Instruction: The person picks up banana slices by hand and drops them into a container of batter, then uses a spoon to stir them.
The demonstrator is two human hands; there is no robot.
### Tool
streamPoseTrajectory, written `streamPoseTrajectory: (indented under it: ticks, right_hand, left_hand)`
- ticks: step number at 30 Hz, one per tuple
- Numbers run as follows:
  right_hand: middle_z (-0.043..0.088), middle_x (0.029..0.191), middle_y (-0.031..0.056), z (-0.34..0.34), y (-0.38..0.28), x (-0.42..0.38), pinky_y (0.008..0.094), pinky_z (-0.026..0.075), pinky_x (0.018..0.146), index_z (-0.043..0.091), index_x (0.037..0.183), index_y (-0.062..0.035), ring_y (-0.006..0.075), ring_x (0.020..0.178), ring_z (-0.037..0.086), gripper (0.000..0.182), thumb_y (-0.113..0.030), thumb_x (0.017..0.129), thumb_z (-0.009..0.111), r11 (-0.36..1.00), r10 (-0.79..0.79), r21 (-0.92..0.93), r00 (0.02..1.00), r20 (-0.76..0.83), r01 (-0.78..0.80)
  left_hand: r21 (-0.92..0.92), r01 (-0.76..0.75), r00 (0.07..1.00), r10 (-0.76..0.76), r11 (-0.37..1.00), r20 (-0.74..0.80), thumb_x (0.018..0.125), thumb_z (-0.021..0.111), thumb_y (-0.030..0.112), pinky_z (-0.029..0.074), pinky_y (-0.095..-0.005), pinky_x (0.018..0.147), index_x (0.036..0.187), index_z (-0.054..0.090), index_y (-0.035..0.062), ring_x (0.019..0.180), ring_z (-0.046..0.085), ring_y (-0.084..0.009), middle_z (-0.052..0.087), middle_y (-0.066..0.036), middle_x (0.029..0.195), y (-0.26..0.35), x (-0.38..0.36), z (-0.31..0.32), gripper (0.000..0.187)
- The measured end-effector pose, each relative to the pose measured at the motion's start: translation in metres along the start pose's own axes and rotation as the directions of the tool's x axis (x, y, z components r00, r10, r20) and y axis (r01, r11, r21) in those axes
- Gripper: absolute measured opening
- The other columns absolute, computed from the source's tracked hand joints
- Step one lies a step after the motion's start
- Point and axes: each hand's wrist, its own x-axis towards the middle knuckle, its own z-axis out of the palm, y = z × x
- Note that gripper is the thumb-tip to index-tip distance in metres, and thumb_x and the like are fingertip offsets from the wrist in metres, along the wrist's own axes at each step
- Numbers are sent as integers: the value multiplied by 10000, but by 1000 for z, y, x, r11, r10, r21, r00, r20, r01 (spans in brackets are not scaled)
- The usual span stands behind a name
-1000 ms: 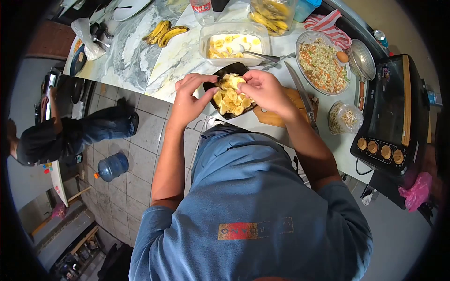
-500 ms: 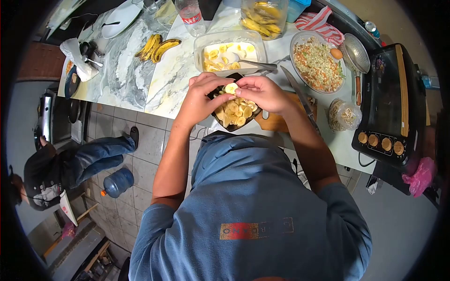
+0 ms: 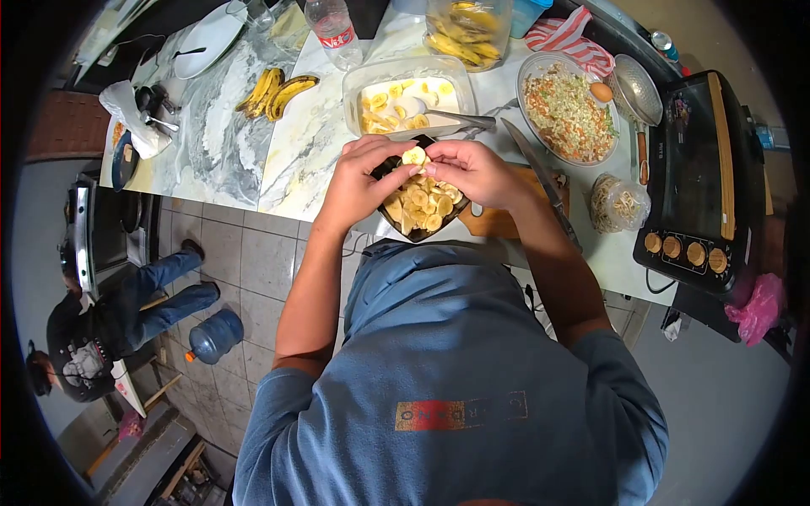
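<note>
Between the fingertips of my left hand [image 3: 363,181] and my right hand [image 3: 483,174] is a pale round banana slice [image 3: 414,157], with both hands pinching it. Directly below sits a dark, angular bowl [image 3: 413,237] heaped with sliced banana [image 3: 421,206]. Just beyond my hands stands a clear plastic container [image 3: 348,99] holding white cream and banana slices. A metal-handled spoon [image 3: 460,118] rests in it, its handle over the right rim. Right of the bowl, a wooden cutting board [image 3: 498,221] lies partly under my right forearm.
A large knife [image 3: 540,179] lies beside a plate of chopped vegetables with an egg [image 3: 601,92]. Bananas [image 3: 291,94], a bottle [image 3: 336,38] and a toaster oven [image 3: 700,169] are on the counter. At left, another person [image 3: 93,337] is near a water jug [image 3: 216,336].
My hands stay together at the banana slice with little movement. The other person's legs have shifted, and the view has tilted slightly.
</note>
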Motion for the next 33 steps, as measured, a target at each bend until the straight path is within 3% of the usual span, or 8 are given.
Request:
streamPoseTrajectory:
  ticks: [7, 12, 16, 18, 20, 22, 30, 33]
  right_hand:
    - [646, 933, 32, 2, 2, 2, 220, 479, 788, 610, 1096, 38, 63, 871, 584, 179, -72, 957, 586, 999, 17, 46, 998, -61, -15]
    - [646, 887, 21, -1, 0, 3, 224, 483, 747, 619, 1065, 37, 61, 827, 593, 179, -97, 949, 597, 997, 81, 19, 988, -129, -79]
    - [673, 783, 41, -4, -20, 3, 272, 487, 618, 655, 994, 20, 98, 679, 608, 173, -136, 928, 618, 974, -64, -225, 928, -367, -22]
    - [685, 827, 67, -4, -52, 2, 270, 505, 647, 669, 1032, 4, 109, 707, 624, 212, -161, 898, 663, 756, -130, -614, 869, -478, -225]
    - [691, 852, 106, -18, -38, 13, 301, 519, 660, 687, 1013, -20, 170, 712, 651, 242, -202, 855, 701, 739, -240, -649, 830, -504, -181]
    - [704, 883, 109, -30, -34, 23, 331, 531, 674, 691, 1034, -35, 225, 725, 663, 254, -207, 847, 695, 589, -359, -783, 804, -474, -198]
    - [707, 934, 115, -49, -30, 35, 340, 538, 713, 690, 1077, -49, 247, 754, 675, 275, -205, 851, 675, 573, -326, -772, 787, -524, -277]
    - [699, 896, 119, -49, -33, 26, 410, 529, 753, 696, 989, -54, 320, 835, 670, 229, -217, 837, 643, 635, -359, -732, 744, -563, -248]
  left_hand:
    - [-51, 15, 995, -20, 999, -95, 777, 778, 109, 466, -349, 864, 1050, 712, 37, 925, 663, -244, 714, -105, 975, -3, 2, 9, 290]
    - [-147, 126, 967, -154, 981, -201, 790, 780, 89, 501, -323, 843, 1061, 710, 34, 912, 673, -211, 717, -110, 991, -8, 4, 11, 285]
    - [-84, 182, 954, -197, 980, -225, 800, 773, 79, 509, -301, 807, 1091, 709, 39, 880, 669, -181, 719, -119, 941, -17, 12, 0, 300]
    - [-58, 173, 959, -182, 983, -219, 802, 770, 79, 511, -305, 802, 1101, 710, 45, 848, 667, -185, 718, -121, 917, -25, 18, -5, 307]
    - [-4, 147, 967, -145, 989, -211, 801, 770, 84, 511, -304, 795, 1101, 713, 49, 828, 664, -185, 717, -123, 910, -31, 25, -7, 307]
    - [-8, 146, 968, -145, 989, -207, 799, 771, 91, 511, -301, 787, 1100, 714, 50, 829, 664, -181, 716, -123, 900, -38, 34, -6, 309]
    - [10, 279, 954, -275, 960, -122, 812, 757, 146, 513, -286, 755, 1096, 708, 71, 770, 667, -150, 720, -75, 872, -42, 72, 0, 298]
    - [-31, 289, 954, -291, 957, -79, 814, 749, 155, 515, -288, 742, 1091, 704, 79, 766, 665, -147, 709, -64, 832, -47, 81, 5, 290]
